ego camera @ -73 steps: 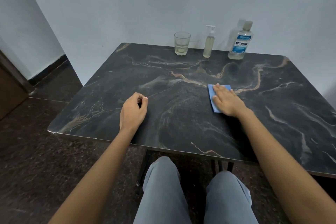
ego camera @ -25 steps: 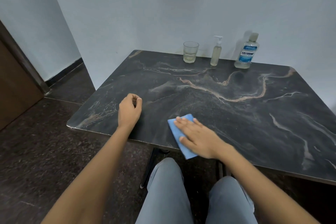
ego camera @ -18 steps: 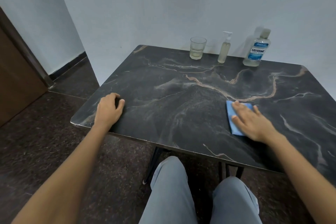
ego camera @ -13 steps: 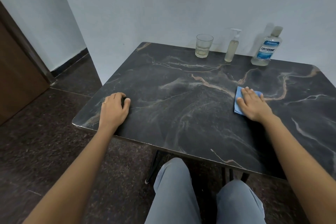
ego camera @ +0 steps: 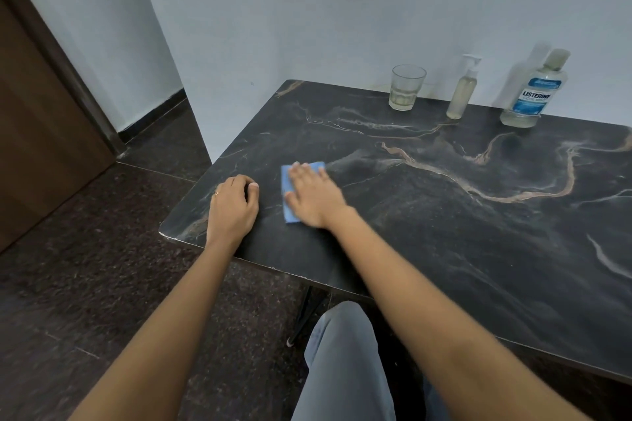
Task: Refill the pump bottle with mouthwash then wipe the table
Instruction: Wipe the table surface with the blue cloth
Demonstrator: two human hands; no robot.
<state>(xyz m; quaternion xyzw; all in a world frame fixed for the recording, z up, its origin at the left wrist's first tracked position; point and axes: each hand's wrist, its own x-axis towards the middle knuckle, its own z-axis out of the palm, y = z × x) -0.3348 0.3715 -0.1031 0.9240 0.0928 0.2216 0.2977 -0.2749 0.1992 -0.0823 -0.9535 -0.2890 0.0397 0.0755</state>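
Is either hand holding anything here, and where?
Right hand presses flat on the blue cloth, covering most of it; left hand rests curled, holding nothing visible.

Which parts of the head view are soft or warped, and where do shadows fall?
Head view: the right hand on the blue cloth is slightly motion-blurred; the left hand is sharper. The mouthwash bottle throws a soft shadow up-left on the wall. Wide-angle bend splays the forearms at the frame bottom. No strong glare on the table.
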